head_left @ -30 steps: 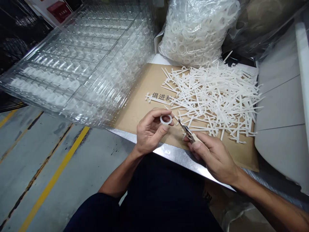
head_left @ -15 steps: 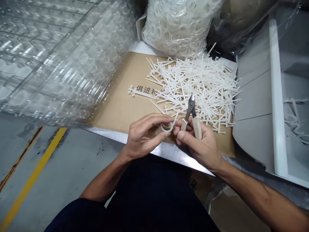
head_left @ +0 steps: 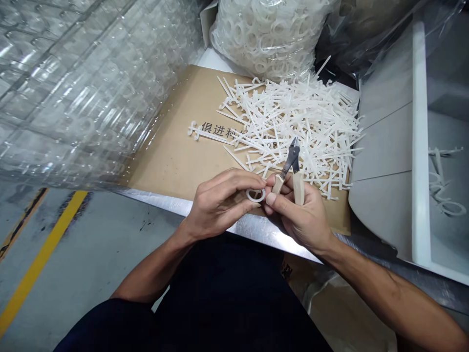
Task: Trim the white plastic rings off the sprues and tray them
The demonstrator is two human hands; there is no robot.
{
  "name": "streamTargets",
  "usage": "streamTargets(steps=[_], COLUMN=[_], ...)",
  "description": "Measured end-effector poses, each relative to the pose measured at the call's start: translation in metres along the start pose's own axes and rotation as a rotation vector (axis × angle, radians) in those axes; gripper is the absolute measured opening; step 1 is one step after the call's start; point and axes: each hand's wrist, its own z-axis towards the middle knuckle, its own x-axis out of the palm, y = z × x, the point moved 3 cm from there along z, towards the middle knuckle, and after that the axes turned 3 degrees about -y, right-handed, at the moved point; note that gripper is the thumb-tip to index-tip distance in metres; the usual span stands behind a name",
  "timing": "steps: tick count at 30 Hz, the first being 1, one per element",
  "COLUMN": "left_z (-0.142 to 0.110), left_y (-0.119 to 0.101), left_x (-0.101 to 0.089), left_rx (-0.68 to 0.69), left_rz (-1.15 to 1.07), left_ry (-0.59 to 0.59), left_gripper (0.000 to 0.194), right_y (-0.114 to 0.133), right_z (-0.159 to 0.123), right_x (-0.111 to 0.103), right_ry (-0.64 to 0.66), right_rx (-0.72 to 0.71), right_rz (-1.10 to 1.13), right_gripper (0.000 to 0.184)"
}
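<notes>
- The white ring (head_left: 256, 200) is just below the middle of the frame, at the left hand's fingertips, and shows as a fuller oval than half a second ago.
- The left hand (head_left: 216, 203) pinches it between thumb and fingers.
- The right hand (head_left: 304, 210), right of centre, grips the cutters (head_left: 293, 155); its thumb and fingertips have come up beside the ring's right edge, though whether they touch it I cannot tell.
- A second ago the cutter tips pointed at the ring; now they point toward the top of the frame, which suggests finger handling rather than cutting.
- Behind the hands, a pile of white plastic strips (head_left: 300, 122) covers the right part of the cardboard sheet (head_left: 157, 151).
- Upper centre stands a clear bag of rings (head_left: 264, 44); upper left, clear trays (head_left: 91, 98).
- At the right edge, a white bin (head_left: 420, 146) has come further into view.
</notes>
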Motion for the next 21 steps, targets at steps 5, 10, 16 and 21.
streamTargets(steps=[5,10,16,21], left_z=[-0.0003,-0.0007,0.0003,0.0015], left_y=[-0.0002,-0.0001,-0.0004,-0.0011], left_x=[0.0005,0.0013,0.0032,0.0035], left_rx=[0.008,0.006,0.007,-0.003], left_rz=[0.023,0.062,0.035,0.025], left_ry=[-0.025,-0.032,-0.014,-0.008], left_gripper=[0.037,0.034,0.035,0.033], right_y=[-0.0012,-0.0017,-0.0024,-0.0029], right_z=[-0.0002,-0.001,-0.0005,-0.0003], right_x=[0.0002,0.0002,-0.0011,-0.0029], right_ry=[0.003,-0.018,-0.015,-0.021], right_rx=[-0.006,-0.01,-0.009,-0.008], right_rz=[0.004,0.021,0.041,-0.009], right_gripper=[0.028,0.028,0.026,0.028])
